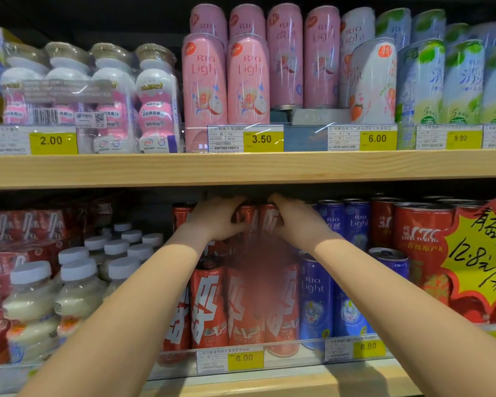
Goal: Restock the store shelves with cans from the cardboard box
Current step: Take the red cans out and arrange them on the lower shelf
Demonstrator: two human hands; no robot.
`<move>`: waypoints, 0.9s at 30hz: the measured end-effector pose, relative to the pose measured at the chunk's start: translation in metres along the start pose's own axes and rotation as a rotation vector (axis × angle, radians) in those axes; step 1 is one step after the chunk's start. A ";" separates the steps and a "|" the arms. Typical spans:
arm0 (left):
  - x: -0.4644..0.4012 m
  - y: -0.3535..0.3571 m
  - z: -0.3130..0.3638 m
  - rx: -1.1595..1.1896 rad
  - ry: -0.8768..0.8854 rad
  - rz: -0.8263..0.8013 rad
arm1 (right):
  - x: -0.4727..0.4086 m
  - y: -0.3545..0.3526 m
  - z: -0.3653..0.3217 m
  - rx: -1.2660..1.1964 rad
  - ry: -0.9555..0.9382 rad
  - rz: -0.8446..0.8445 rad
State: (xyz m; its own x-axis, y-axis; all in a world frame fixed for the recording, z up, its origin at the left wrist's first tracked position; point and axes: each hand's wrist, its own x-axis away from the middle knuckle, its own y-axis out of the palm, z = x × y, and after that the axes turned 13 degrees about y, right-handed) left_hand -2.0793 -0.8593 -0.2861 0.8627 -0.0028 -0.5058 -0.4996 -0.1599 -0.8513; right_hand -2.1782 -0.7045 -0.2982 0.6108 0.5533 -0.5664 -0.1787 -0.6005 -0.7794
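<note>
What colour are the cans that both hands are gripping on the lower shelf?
Red with white lettering, seen in the head view.

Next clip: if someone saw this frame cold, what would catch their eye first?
Two bare arms reach into the lower shelf, where the left hand and right hand each grip one of the red cans stacked on the front row of red cans. Next, the yellow starburst price sign at lower right, handwritten in black. Above, on the wooden upper shelf, stands a row of pink RIO Light cans.
</note>
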 end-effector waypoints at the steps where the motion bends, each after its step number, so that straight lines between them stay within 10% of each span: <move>1: 0.000 -0.001 0.001 -0.014 0.008 0.003 | 0.000 -0.001 0.000 -0.007 0.000 -0.003; 27: 0.108 0.001 0.061 0.132 -0.041 -0.031 | 0.076 -0.019 0.021 0.099 -0.094 -0.282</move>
State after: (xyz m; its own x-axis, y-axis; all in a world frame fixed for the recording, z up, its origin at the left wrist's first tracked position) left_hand -1.9918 -0.7997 -0.3500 0.8755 0.0414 -0.4815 -0.4807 -0.0285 -0.8764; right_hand -2.1444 -0.6383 -0.3321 0.5737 0.7441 -0.3424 -0.0894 -0.3587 -0.9292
